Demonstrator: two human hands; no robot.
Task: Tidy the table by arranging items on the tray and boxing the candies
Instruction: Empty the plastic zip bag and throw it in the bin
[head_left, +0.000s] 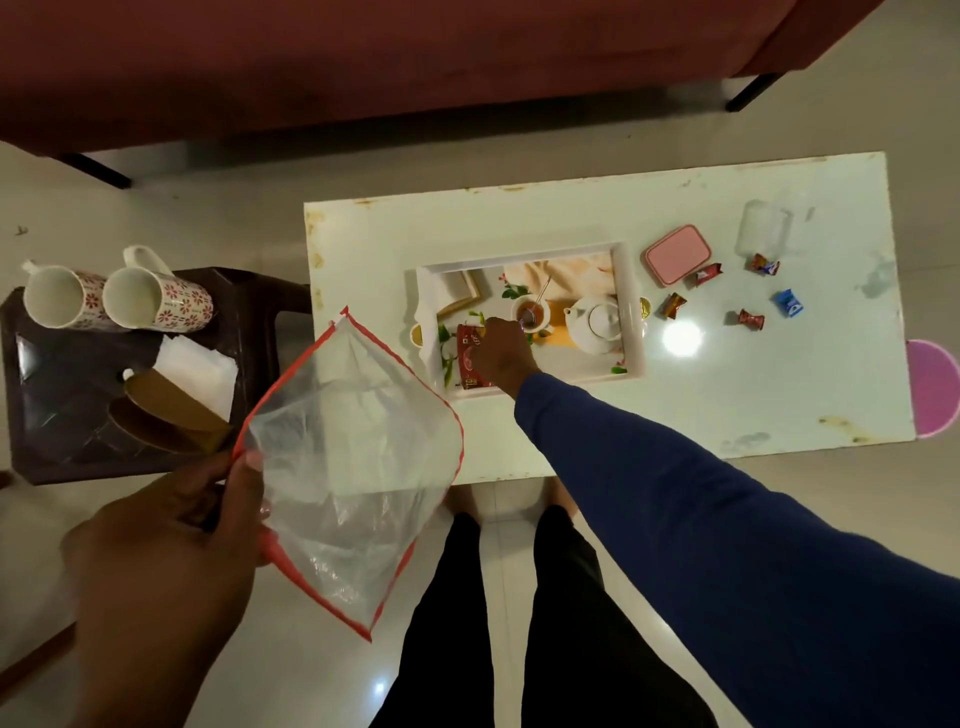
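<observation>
Pinching the red-trimmed edge of a clear bag, the left hand has thumb and fingers pressed together on the plastic and holds it in the air, off the near-left corner of the table. The right hand reaches out over the tray and rests on a red packet lying in the tray's near-left part; its fingers curl down onto the packet, but whether they actually grip it I cannot tell from above.

Beyond the tray, on its right, lie a pink lid, a clear box further back, and five wrapped candies scattered loose on the tabletop, none boxed yet. Two mugs lie on their sides on a dark stool well to the left, with a brown cup and a napkin.

Risks, as I judge them: the bag hangs limp from one pinch, so it could swing and brush things on the stool. One-handed, the packet may slide on the glossy tray rather than lift. The mugs on their sides could roll off if the stool is bumped.
</observation>
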